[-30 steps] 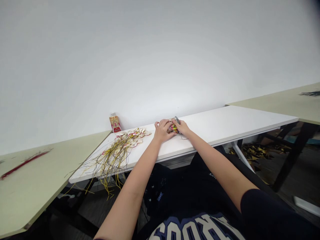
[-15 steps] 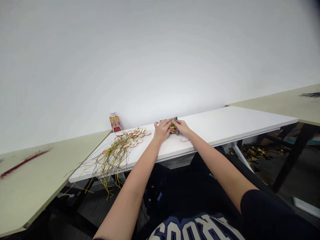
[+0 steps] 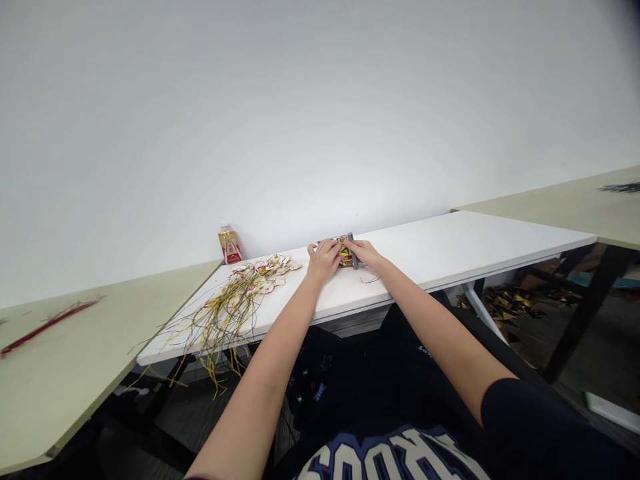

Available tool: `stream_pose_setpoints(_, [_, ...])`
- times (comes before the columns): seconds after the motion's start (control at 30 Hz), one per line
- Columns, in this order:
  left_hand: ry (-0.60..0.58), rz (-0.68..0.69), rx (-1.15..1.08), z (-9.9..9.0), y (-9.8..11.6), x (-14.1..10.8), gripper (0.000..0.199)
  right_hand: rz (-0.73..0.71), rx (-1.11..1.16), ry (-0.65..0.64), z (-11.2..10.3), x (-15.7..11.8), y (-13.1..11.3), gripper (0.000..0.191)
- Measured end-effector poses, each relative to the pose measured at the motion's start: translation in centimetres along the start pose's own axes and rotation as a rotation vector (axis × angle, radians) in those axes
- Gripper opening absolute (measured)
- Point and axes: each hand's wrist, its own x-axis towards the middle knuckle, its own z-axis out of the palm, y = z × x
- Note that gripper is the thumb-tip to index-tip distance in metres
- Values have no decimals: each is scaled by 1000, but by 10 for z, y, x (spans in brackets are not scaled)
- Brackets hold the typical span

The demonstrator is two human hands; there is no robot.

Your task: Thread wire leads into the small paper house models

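On the white table a small flat piece printed in red, yellow and white [image 3: 344,252] lies between my hands, mostly covered by fingers. My left hand [image 3: 326,259] bends over its left part and holds it down, fingers together. At its right edge stands a narrow grey bar [image 3: 353,251], which my right hand [image 3: 364,254] grips between thumb and fingers. What exactly the printed piece is, I cannot make out. A thin dark strand [image 3: 370,280] lies just below my right hand.
Left on the white table [image 3: 450,257] lies a heap of printed tags with yellow and dark strings [image 3: 235,293], some hanging over the front edge. Behind it stands a red-and-gold bottle [image 3: 230,245]. Cream tables adjoin both sides; a red cord bundle [image 3: 50,325] lies on the left one.
The grey bar has turned slightly and now shows a narrower side. Both hands stay in nearly the same place on the printed piece and bar.
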Motion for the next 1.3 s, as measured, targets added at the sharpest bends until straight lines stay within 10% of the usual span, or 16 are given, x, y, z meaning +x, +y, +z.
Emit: stream_pose_setpoints(1.3, [-43, -18, 134, 1, 26, 3, 27, -141, -168, 63, -6, 8, 7, 52])
